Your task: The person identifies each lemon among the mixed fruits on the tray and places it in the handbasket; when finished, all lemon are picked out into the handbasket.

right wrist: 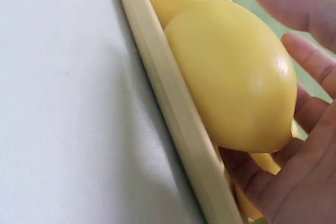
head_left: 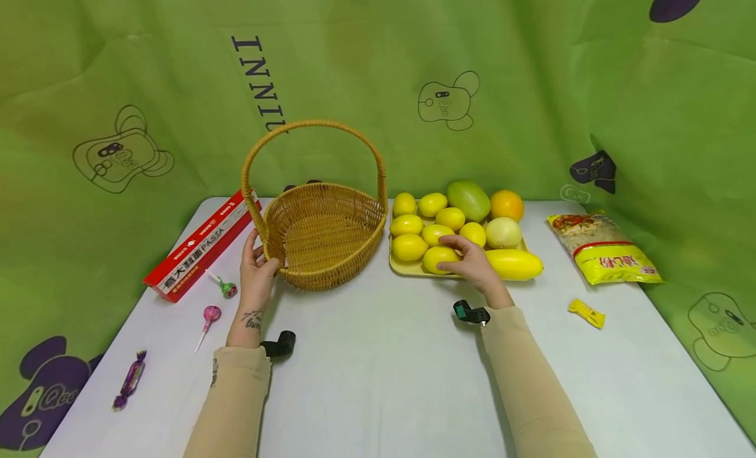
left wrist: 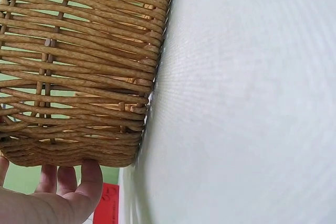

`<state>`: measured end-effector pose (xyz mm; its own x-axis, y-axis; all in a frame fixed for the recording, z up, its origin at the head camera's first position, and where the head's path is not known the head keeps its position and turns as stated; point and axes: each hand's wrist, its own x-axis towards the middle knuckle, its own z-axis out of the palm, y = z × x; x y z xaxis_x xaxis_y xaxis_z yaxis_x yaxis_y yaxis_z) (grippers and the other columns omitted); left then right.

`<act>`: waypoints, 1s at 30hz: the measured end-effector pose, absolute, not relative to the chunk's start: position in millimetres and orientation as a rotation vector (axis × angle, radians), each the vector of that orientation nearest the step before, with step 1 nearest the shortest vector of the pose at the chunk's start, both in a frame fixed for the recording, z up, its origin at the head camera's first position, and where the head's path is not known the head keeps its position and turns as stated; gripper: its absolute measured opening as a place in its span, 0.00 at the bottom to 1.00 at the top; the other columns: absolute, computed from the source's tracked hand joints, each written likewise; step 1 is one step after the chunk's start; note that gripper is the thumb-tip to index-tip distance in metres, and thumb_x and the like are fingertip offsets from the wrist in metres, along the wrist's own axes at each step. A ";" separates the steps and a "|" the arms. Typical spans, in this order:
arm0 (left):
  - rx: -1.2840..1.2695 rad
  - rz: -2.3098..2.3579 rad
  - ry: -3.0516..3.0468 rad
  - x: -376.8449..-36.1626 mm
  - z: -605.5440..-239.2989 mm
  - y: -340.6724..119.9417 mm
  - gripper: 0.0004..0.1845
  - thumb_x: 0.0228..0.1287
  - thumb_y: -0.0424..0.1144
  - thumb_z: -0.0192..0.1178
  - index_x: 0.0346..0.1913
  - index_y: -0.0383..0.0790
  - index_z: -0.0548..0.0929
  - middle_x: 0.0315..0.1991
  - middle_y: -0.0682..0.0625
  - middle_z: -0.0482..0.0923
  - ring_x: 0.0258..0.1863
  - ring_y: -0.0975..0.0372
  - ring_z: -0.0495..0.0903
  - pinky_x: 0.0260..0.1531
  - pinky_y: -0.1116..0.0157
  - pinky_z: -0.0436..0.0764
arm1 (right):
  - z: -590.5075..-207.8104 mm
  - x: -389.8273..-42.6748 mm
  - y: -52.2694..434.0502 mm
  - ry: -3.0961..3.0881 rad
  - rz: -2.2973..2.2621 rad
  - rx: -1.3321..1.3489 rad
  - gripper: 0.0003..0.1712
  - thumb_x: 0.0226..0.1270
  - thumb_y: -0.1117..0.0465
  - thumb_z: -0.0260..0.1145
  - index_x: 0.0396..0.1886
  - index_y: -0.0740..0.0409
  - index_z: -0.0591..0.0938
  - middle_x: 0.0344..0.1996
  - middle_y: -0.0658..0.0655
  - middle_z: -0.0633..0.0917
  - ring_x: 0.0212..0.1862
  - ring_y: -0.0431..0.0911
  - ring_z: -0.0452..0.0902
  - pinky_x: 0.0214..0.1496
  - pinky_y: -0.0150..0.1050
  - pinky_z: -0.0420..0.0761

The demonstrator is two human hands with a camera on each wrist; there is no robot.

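Fingers (right wrist: pixel 310 51) of your right hand (head_left: pixel 472 264) curl around the front lemon (head_left: pixel 440 258) on the tray (head_left: pixel 407 269); left hand (head_left: pixel 256 271) grips the basket (head_left: pixel 321 235) rim. Lift next, I'd say.

pasta box (head_left: pixel 201 246), lollipops (head_left: pixel 210 314), noodle bag (head_left: pixel 601 249) on the table (head_left: pixel 384 379).

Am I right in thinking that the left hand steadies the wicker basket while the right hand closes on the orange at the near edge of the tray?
Not quite: the right hand closes on a lemon, not the orange, which sits untouched at the tray's far side. The head view shows it. The left hand does steady the wicker basket.
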<state>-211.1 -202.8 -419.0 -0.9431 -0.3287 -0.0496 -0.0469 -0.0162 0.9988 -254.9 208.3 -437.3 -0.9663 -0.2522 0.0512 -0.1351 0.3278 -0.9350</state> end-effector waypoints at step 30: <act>0.301 -2.069 -2.018 -209.5 -418.1 -205.8 0.43 0.54 0.21 0.50 0.70 0.61 0.56 0.64 0.47 0.57 0.48 0.57 0.71 0.30 0.76 0.76 | -408.2 -250.0 181.5 2.386 -1.893 -0.246 0.32 0.50 0.69 0.69 0.58 0.61 0.72 0.60 0.59 0.71 0.57 0.49 0.65 0.52 0.32 0.72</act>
